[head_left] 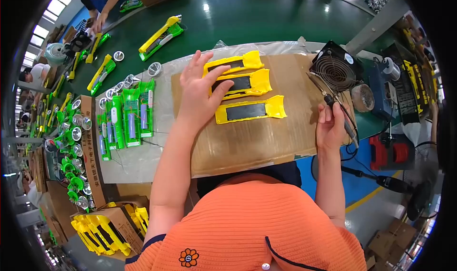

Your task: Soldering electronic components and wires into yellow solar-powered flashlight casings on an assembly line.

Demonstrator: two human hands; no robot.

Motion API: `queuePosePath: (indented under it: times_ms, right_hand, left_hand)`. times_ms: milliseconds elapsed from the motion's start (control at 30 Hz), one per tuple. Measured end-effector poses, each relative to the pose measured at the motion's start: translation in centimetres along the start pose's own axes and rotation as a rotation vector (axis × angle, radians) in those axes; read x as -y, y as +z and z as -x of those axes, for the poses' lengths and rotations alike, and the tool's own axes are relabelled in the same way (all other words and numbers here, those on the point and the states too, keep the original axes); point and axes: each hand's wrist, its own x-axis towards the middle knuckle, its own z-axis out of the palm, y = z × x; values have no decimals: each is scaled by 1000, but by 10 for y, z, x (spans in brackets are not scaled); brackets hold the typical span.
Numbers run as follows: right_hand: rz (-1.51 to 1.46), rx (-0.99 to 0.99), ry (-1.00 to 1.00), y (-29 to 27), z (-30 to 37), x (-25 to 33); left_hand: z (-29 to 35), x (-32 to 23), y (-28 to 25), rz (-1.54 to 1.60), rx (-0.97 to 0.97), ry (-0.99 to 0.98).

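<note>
My left hand [200,92] lies flat with fingers spread on the left ends of the two upper yellow housings [243,83]. A third yellow housing [250,110] with a dark panel lies just below them on the cardboard sheet [266,140]. My right hand [331,126] is closed around a soldering iron [333,104], whose tip points up and to the left over the cardboard's right side.
Green housings with batteries [126,121] lie in a row left of the cardboard. A small black fan [337,71] and a solder spool [362,97] stand at the right. Yellow-green assembled units [162,33] lie on the green belt. Boxes of yellow shells [102,228] sit lower left.
</note>
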Motion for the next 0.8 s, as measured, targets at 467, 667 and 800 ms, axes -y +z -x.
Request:
queuePosePath:
  times_ms: [467,667,800]
  right_hand:
    - [-30,-27,45,2,-4,2]
    - [-26,-16,47,1,-5,1]
    - [-42,-38,55,5,-4,3]
  left_hand:
    - [-62,30,4,-145,-378,-125]
    - [-91,84,44,9,7,-166]
    - [-78,42,34,-84,-22,-8]
